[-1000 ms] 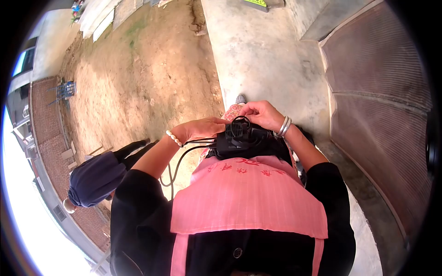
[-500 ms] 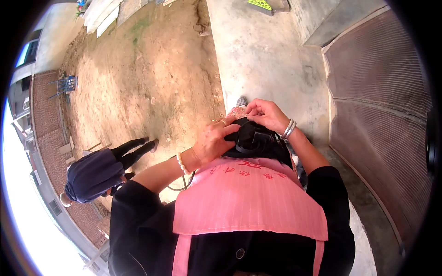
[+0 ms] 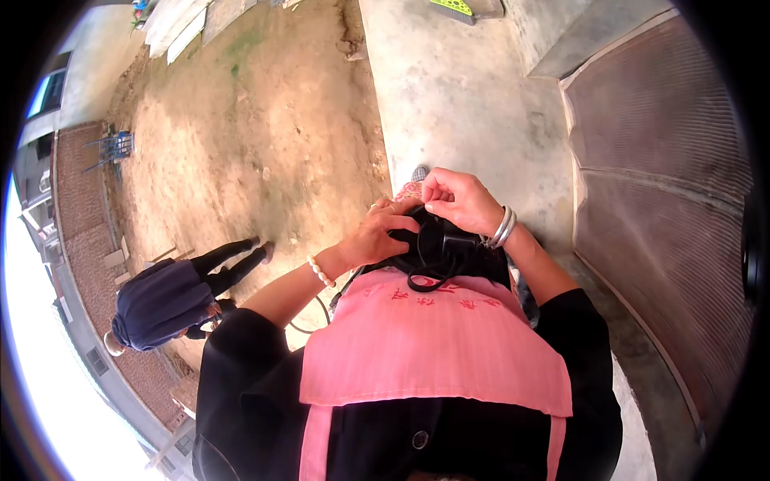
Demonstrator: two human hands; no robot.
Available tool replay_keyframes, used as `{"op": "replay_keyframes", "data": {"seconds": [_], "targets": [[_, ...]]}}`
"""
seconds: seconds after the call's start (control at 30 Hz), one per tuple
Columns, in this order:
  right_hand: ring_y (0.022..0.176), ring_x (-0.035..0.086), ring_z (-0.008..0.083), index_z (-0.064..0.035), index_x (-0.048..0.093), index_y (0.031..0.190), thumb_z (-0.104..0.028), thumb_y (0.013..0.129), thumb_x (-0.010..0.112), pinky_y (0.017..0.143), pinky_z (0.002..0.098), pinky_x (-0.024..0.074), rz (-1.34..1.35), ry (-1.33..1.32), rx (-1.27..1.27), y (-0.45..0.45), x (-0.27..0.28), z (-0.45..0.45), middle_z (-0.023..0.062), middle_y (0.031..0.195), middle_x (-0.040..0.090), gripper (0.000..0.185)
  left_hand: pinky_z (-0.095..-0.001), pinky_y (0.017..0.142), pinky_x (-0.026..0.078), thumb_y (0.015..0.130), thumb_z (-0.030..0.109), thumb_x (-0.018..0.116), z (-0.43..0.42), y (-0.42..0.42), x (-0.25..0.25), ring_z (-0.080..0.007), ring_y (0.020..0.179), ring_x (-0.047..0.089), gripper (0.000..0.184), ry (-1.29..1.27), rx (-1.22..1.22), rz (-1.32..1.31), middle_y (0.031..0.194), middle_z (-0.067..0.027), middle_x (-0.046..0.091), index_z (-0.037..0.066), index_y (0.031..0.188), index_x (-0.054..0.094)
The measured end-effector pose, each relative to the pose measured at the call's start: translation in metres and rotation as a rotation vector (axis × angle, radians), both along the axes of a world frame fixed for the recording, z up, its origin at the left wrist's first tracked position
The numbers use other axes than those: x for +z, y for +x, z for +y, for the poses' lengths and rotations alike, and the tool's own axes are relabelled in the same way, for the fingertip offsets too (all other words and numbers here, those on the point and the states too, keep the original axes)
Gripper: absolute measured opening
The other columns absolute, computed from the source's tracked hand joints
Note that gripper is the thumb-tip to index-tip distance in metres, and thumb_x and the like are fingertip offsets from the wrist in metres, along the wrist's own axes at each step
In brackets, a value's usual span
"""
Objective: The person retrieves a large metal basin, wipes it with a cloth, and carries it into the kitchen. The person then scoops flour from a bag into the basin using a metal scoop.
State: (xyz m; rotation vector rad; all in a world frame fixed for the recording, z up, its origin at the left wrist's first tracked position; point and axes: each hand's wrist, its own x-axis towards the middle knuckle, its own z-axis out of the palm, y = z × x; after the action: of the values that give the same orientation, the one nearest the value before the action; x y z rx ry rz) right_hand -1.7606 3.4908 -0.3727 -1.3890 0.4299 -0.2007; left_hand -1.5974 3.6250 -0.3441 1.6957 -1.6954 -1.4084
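Note:
A black, bag-like bundle (image 3: 451,240) with a looped cord lies at my waist, over the top of the pink apron (image 3: 433,345) with red lettering. My left hand (image 3: 378,240), below a beaded bracelet, holds the left edge of the bundle, with its thumb and fingers curled over the black material. Just above the far edge of the bundle, my right hand (image 3: 464,200) has its fingers closed in a pinch. What sits between those fingertips is too small to make out. Silver bangles (image 3: 504,227) circle the right wrist.
A person in dark clothing (image 3: 164,303) bends over at the left on bare earth (image 3: 265,128). Pale concrete (image 3: 465,104) runs ahead of me. A ribbed brown curtain (image 3: 658,136) hangs at the right. A yellow-green broom head (image 3: 453,10) is at the top.
My right hand has risen slightly from the bundle, its fingers now more tightly pinched. My left hand has shifted a little, and the cord loop now hangs over the apron's lettering.

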Motion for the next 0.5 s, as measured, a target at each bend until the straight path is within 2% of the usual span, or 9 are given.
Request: {"op": "replay_keyframes", "data": {"seconds": [0.07, 0.17, 0.27, 0.37, 0.47, 0.5], "targets": [[0.066, 0.047, 0.0045, -0.0032, 0.051, 0.081, 0.006, 0.076, 0.057, 0.061, 0.0199, 0.0422, 0.015, -0.015, 0.021, 0.0, -0.001, 0.002, -0.003, 0.074, 0.05, 0.012, -0.0367, 0.095, 0.035, 0.062, -0.006, 0.064, -0.005, 0.007, -0.005, -0.0273, 0.114, 0.042, 0.037, 0.009, -0.013, 0.068, 0.135, -0.0088, 0.04, 0.006, 0.097, 0.062], [0.066, 0.047, 0.0046, -0.0035, 0.05, 0.081, 0.005, 0.076, 0.058, 0.061, 0.0197, 0.0419, 0.019, -0.013, 0.028, 0.001, 0.002, -0.002, -0.0031, 0.074, 0.05, 0.013, -0.0363, 0.096, 0.036, 0.064, -0.007, 0.063, 0.006, 0.005, -0.021, -0.0269, 0.119, 0.04, 0.039, -0.001, 0.144, 0.206, 0.135, -0.007, 0.041, 0.005, 0.1, 0.061], [0.066, 0.047, 0.0046, -0.0036, 0.05, 0.081, 0.005, 0.075, 0.059, 0.061, 0.0199, 0.0419, 0.01, 0.04, 0.028, 0.001, 0.002, -0.008, -0.0031, 0.074, 0.05, 0.014, -0.0327, 0.097, 0.037, 0.066, -0.01, 0.06, 0.013, 0.007, -0.028, -0.0247, 0.118, 0.043, 0.041, 0.02, 0.225, 0.354, 0.129, -0.0083, 0.047, 0.005, 0.104, 0.059], [0.066, 0.048, 0.0045, -0.0037, 0.05, 0.082, 0.005, 0.075, 0.059, 0.061, 0.02, 0.0422, 0.018, 0.053, 0.028, -0.001, -0.003, -0.011, -0.0028, 0.075, 0.051, 0.015, -0.0286, 0.092, 0.042, 0.068, -0.013, 0.057, 0.011, 0.004, -0.027, -0.0212, 0.111, 0.051, 0.047, 0.031, 0.205, 0.288, 0.123, -0.0103, 0.052, 0.005, 0.111, 0.055], [0.067, 0.049, 0.0045, -0.0036, 0.05, 0.082, 0.005, 0.075, 0.06, 0.061, 0.0196, 0.0424, 0.06, 0.068, 0.046, -0.005, -0.017, -0.015, -0.0026, 0.075, 0.051, 0.015, -0.028, 0.092, 0.042, 0.065, -0.012, 0.057, 0.003, -0.001, -0.021, -0.0209, 0.106, 0.054, 0.05, 0.088, 0.149, -0.004, 0.114, -0.0101, 0.057, 0.009, 0.112, 0.056], [0.067, 0.049, 0.0045, -0.0035, 0.05, 0.082, 0.005, 0.075, 0.06, 0.061, 0.0195, 0.0424, 0.08, 0.079, 0.053, -0.006, -0.022, -0.016, -0.0025, 0.075, 0.051, 0.014, -0.028, 0.09, 0.043, 0.066, -0.01, 0.057, 0.003, 0.0, -0.026, -0.0207, 0.104, 0.056, 0.048, 0.172, 0.265, 0.176, 0.111, -0.0101, 0.058, 0.01, 0.11, 0.057]]}}
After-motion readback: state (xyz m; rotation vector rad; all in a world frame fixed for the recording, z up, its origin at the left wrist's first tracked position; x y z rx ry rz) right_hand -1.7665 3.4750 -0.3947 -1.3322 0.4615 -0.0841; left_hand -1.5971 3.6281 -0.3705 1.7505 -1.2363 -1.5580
